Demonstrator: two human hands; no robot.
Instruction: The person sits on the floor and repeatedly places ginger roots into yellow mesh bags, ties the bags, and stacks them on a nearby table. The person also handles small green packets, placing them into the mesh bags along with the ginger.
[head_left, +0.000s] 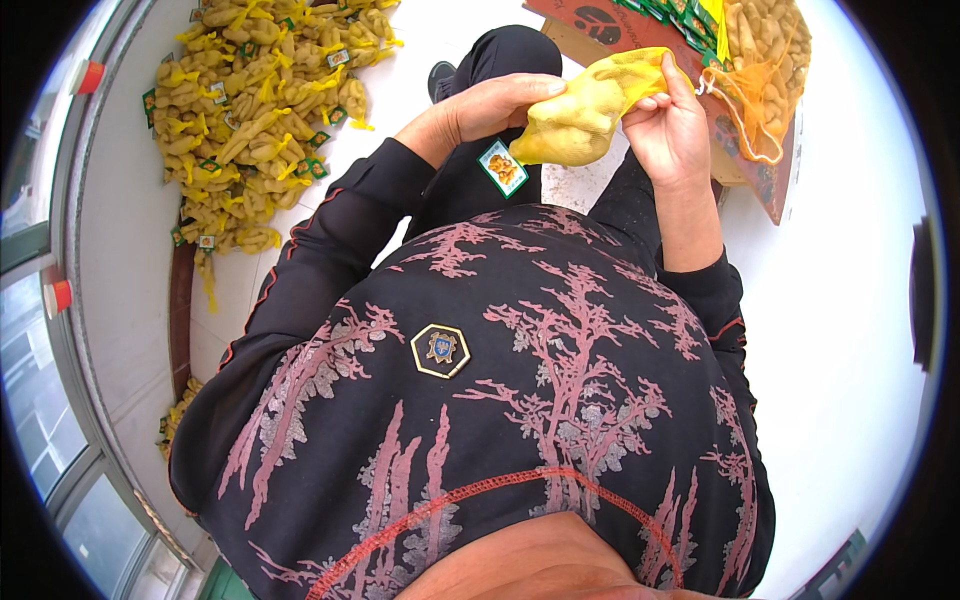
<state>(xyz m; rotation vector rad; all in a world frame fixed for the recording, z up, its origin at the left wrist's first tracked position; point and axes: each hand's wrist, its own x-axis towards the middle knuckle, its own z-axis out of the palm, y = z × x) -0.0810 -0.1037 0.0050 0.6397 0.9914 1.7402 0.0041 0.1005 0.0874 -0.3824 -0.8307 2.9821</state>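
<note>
A yellow mesh bag of ginger root (576, 120) is stretched between my two hands above my lap. My left hand (499, 105) holds its full lower part, thumb on top and fingers mostly hidden behind. The loose upper end of the mesh is pinched in the fingers of my right hand (670, 127). From the bag's lower tip hangs a green-edged tag (503, 169) with a picture of ginger on it.
A large heap of filled yellow ginger bags (255, 127) lies on the floor at the left. At upper right, a printed board table (742, 165) bears loose ginger (772, 52), an orange mesh bag (754, 112) and several green tags (667, 22). Paper cups (58, 298) stand along the window sill.
</note>
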